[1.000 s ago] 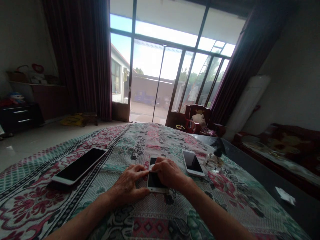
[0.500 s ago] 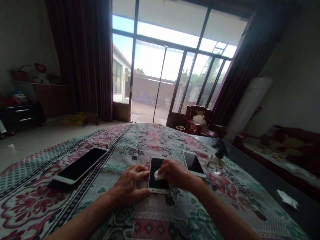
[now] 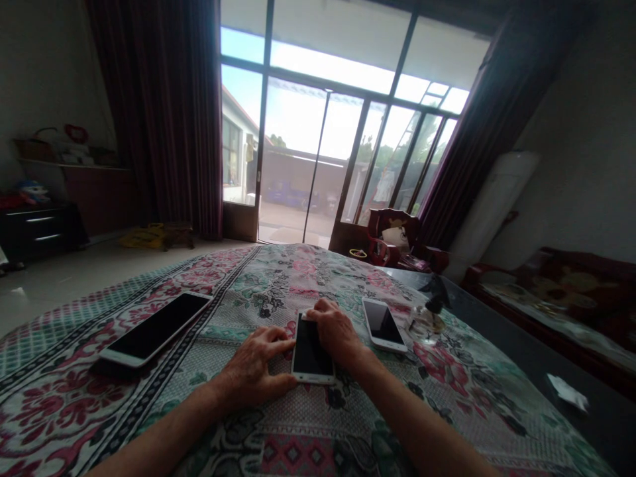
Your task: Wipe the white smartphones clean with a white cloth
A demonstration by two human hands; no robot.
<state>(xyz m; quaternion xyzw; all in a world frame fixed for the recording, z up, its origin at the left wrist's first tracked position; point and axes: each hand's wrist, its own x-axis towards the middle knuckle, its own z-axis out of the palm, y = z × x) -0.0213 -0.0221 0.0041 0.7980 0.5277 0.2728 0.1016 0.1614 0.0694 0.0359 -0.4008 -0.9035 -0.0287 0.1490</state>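
Up the middle phone (image 3: 305, 354), flat on the patterned cloth (image 3: 298, 424), slid the right hand (image 3: 338, 331), fingers pinching a white wipe (image 3: 309, 317); the left hand (image 3: 256, 363), fingers spread, braced its edge. Wiping seemed underway; further strokes called for steadiness.

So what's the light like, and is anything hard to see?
Head view: daylight glares through the doorway, while the left curtain sinks into shadow. Head view, nearer: the middle smartphone is fairly clear, but the white wad under the right fingers is mostly hidden.
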